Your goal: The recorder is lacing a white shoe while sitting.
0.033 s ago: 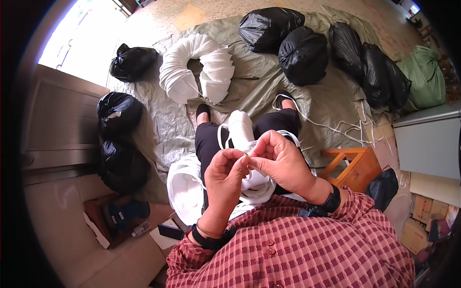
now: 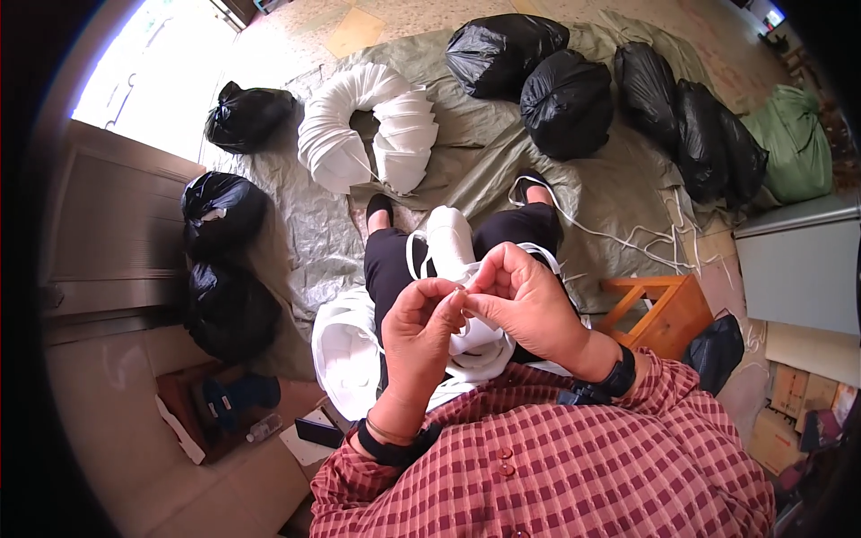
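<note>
Left hand (image 2: 418, 327) and right hand (image 2: 527, 309) meet, pinching a small white piece (image 2: 461, 289); a white pleated ring (image 2: 327, 134) lies at eleven o'clock from them.

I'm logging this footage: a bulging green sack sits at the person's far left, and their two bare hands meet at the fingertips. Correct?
Wrong side: the head view shows the bulging green sack at the far right. Left hand and right hand do meet.
</note>
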Demonstrator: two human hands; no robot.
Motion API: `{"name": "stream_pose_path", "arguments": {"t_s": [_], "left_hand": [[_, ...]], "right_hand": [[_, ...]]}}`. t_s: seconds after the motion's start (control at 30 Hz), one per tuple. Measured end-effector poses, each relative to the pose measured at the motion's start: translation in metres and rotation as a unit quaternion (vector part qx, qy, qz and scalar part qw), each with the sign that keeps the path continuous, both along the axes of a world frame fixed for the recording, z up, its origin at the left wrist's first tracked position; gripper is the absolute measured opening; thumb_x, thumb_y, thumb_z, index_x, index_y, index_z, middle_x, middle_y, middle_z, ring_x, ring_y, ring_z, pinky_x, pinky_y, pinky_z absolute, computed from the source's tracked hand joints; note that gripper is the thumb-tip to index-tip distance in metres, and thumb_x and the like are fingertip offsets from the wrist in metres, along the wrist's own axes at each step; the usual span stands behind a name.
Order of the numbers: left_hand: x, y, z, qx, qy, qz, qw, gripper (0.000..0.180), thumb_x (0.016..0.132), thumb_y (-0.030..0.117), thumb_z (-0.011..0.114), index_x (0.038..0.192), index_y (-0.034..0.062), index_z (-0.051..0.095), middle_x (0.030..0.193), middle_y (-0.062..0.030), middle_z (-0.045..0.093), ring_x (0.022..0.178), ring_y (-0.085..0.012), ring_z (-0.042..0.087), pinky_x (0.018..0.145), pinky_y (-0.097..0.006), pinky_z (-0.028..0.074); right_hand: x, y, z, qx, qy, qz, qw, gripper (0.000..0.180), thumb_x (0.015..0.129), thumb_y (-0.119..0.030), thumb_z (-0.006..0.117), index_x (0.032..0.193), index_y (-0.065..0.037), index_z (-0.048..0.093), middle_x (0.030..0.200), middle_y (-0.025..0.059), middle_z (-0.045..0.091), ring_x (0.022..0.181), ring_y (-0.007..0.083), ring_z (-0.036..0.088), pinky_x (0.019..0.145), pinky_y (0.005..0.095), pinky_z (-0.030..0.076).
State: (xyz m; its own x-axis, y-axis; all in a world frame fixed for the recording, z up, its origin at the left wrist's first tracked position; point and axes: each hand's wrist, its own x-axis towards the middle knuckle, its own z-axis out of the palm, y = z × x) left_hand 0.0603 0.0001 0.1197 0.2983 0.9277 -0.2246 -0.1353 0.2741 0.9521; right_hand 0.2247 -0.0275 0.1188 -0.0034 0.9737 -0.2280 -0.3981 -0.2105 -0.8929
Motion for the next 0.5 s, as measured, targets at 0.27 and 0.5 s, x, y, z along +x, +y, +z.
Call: {"name": "stream_pose_path", "arguments": {"t_s": [0.27,0.5], "left_hand": [[-0.011,-0.005,0.001,0.027,-0.021,0.021,0.999,0.005,0.107,0.014,0.053,0.108,0.009,0.053,0.092,-0.0038,0.065,0.062,-0.0042,0.051,0.06,-0.016,0.042],[-0.115,-0.019,0.163,0.534,0.494,0.257,0.636,0.009,0.101,0.012,0.053,0.103,0.0058,0.059,0.09,-0.0012,0.06,0.073,-0.0117,0.055,0.062,-0.025,0.046]], "right_hand": [[0.008,0.011,0.003,0.113,-0.264,0.089,0.954,0.048,0.085,-0.004,0.072,0.127,-0.001,0.05,0.119,0.0154,0.065,0.109,0.0236,0.065,0.096,0.0347,0.052],[0.032,0.046,-0.043,0.296,-0.431,0.213,0.825,0.084,0.079,-0.019,0.079,0.15,0.0,0.039,0.145,0.0216,0.05,0.141,0.0357,0.042,0.12,0.0412,0.031]]}}
